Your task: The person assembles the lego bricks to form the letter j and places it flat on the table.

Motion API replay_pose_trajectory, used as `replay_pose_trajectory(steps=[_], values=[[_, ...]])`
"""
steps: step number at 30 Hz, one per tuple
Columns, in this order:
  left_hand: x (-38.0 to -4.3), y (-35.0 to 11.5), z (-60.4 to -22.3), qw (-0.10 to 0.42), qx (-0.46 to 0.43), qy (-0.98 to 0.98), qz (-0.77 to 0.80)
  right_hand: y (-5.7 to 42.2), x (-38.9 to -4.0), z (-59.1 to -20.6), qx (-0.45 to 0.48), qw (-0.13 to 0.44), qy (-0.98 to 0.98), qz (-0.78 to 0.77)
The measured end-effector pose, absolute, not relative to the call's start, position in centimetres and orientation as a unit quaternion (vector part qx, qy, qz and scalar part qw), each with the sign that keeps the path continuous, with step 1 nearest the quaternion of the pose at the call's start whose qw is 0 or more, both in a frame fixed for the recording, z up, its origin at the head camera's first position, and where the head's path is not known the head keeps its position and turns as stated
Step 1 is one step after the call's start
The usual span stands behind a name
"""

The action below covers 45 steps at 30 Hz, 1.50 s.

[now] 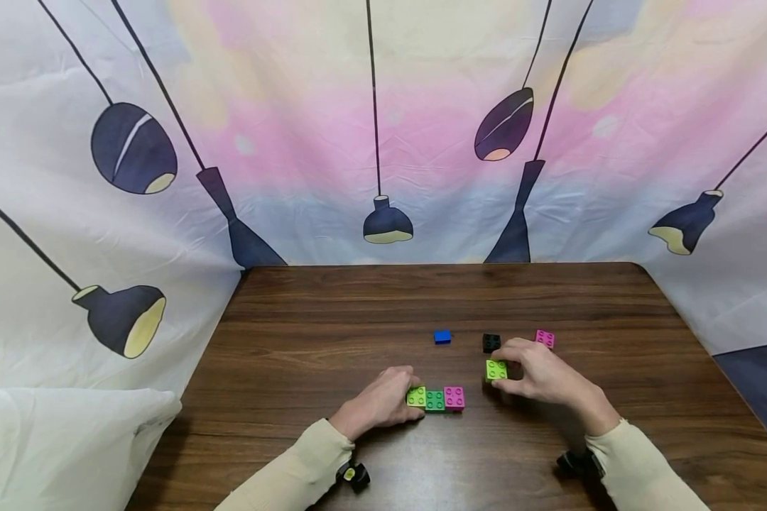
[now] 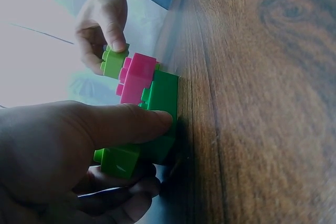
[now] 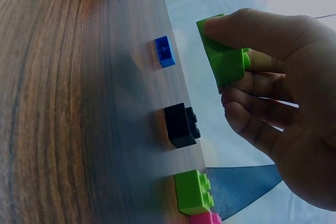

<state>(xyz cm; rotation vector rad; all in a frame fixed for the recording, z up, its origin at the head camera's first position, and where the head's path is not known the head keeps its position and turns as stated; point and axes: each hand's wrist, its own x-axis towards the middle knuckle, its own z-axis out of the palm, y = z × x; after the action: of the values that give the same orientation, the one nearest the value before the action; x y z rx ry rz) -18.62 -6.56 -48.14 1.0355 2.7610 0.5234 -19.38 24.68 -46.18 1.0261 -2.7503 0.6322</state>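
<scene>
My left hand grips the left end of a small build of toy building bricks. Its base is a green brick, with a lime brick and a pink brick raised at its two ends and green studs showing between them. In the left wrist view the thumb presses the green side and the other fingers curl round the far side. My right hand pinches a loose lime brick between thumb and fingers, held up off the table to the right of the build, studs upward.
Beyond the hands, a blue brick, a black brick and a second pink brick stand on the wooden table. Another lime brick by that pink one is hidden behind my right hand in the head view. A printed cloth hangs behind.
</scene>
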Motion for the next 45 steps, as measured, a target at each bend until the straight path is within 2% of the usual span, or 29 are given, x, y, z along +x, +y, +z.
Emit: replay_pose_trajectory(steps=[45], values=[[-18.5, -6.7, -48.0, 0.076, 0.351, 0.917, 0.172, 21.4, -19.2, -45.9, 0.386, 0.085, -0.887, 0.239]])
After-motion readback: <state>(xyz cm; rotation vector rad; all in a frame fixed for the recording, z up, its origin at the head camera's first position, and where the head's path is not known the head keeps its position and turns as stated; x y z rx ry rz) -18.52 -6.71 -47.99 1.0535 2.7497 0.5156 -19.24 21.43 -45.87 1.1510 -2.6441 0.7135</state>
